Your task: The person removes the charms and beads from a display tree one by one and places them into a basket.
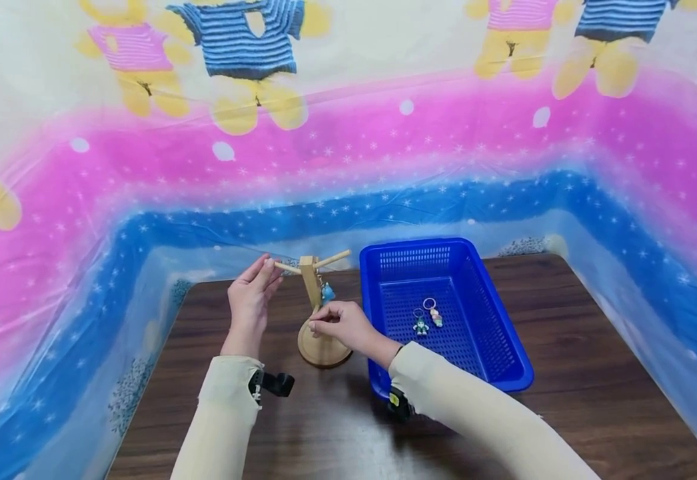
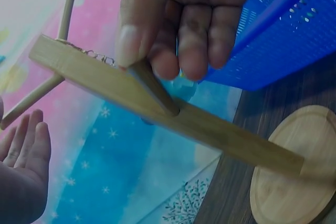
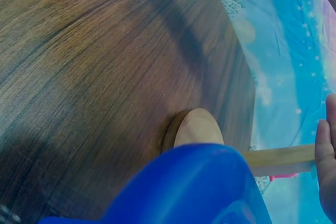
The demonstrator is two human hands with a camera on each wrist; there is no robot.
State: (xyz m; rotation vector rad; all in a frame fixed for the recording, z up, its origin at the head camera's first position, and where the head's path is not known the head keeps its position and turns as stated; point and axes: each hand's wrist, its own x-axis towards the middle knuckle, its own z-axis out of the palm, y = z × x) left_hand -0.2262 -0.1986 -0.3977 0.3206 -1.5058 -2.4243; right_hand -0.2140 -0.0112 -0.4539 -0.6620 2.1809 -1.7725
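Stand (image 1: 310, 287): upright at frame centre; both hands apparently steady it.
Left hand (image 1: 250, 301): left of centre, thumb and fingers pinching an upper peg's tip.
Right hand (image 1: 346, 325): below centre, seemingly pinching the lower peg (image 2: 155, 88), though the contact is partly hidden.
Blue keychain (image 1: 328, 292): centre, hanging by its chain.
Basket (image 1: 513, 383): right of centre, its walls containing two keychains (image 1: 421, 326).

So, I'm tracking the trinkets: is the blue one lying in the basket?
No, the head view shows the blue trinket hanging by its chain from the wooden stand, outside the blue basket.
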